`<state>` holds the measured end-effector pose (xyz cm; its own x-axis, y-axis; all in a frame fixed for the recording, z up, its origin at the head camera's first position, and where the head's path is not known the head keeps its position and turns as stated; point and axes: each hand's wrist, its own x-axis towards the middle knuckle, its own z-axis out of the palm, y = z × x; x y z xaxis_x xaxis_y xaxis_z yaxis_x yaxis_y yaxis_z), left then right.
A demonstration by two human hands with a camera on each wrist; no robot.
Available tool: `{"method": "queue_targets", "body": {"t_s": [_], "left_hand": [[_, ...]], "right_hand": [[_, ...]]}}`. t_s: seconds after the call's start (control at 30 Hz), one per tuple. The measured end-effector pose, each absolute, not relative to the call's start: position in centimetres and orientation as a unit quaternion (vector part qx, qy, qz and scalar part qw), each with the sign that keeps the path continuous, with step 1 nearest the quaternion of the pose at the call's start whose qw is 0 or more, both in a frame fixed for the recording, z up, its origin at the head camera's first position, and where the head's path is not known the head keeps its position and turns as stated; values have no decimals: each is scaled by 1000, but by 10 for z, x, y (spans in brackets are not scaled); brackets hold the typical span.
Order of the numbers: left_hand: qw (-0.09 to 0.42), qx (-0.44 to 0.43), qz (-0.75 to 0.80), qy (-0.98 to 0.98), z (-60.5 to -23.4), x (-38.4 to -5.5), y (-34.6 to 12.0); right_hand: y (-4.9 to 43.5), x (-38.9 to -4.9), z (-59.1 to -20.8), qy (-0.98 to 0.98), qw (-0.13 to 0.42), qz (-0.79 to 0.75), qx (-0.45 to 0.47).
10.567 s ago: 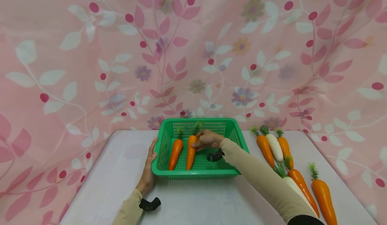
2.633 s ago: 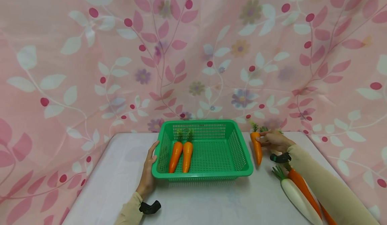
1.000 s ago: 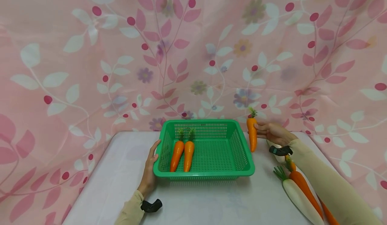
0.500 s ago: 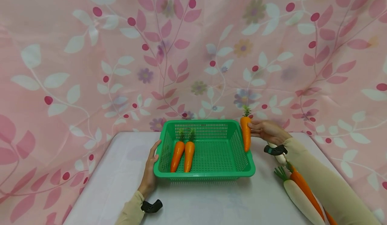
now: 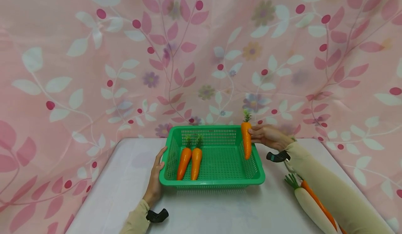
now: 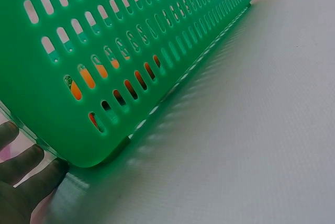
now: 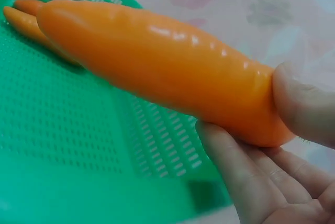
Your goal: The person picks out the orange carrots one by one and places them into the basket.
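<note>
My right hand (image 5: pixel 270 136) pinches an orange carrot (image 5: pixel 246 141) near its leafy top and holds it over the right side of the green basket (image 5: pixel 211 182). The carrot hangs tip down in the head view; in the right wrist view its smooth body (image 7: pixel 172 59) fills the middle, thumb and fingertips on the thick end. Two more carrots, one reddish (image 5: pixel 184 164) and one lighter orange (image 5: pixel 196 163), lie side by side in the basket's left part. My left hand (image 5: pixel 154 178) rests against the basket's left side, its straight fingers (image 6: pixel 23 164) along the outer wall.
Right of the basket lie a white radish (image 5: pixel 314 207) with green leaves and an orange carrot (image 5: pixel 318 200), partly under my right sleeve (image 5: pixel 329 181). The sleeve hides most other vegetables there. A white table (image 5: pixel 122 178) meets a pink floral cloth (image 5: pixel 201 59) behind.
My right hand has picked up a carrot from the group at right, raised it and carried it left over the basket's right wall. The left hand stays in place.
</note>
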<state>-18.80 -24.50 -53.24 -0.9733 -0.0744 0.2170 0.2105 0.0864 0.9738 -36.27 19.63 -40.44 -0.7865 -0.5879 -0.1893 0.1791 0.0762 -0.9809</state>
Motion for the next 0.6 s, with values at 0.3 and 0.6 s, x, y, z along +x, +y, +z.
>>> {"method": "queue_targets", "body": {"t_s": [0.3,0.6], "left_hand": [[105,-42,-681,-723,-533,-189,-246],[105,-45,-679,-725,-532,-188,-245]], "right_hand": [[169,-359,-409,686,302,-641,-165],[145,-352,-413,698,311,-628,-147]]}}
